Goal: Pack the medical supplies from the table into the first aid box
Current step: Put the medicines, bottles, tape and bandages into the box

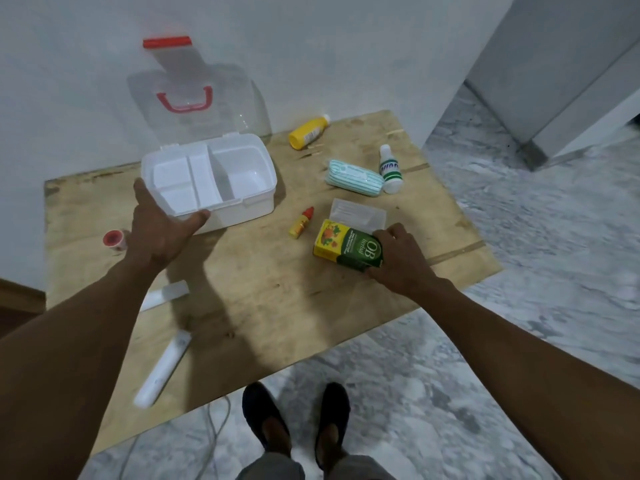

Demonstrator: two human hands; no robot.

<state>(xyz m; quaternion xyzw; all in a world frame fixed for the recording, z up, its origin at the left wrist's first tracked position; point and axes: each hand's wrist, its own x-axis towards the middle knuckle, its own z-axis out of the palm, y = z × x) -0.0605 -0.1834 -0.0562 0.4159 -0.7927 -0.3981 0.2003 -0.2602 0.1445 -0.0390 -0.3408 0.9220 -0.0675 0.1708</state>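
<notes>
The white first aid box (258, 202) stands open at the table's back left, its clear lid (194, 98) with a red handle leaning on the wall; its divided tray holds nothing. My left hand (162, 230) rests against the box's front left corner, fingers spread. My right hand (398, 261) is closed around a green and yellow carton (343, 244) lying on the table. Loose around it lie a small yellow dropper bottle (300, 224), a clear plastic case (358, 213), a teal striped pack (355, 177), a white bottle (390, 169) and a yellow bottle (308, 131).
A pink tape roll (113, 240) sits at the left edge of the wooden table (263, 306). Two white tubes lie near the front left, the longer white tube (162, 368) by the edge. The wall runs behind the table; marble floor and my feet show below.
</notes>
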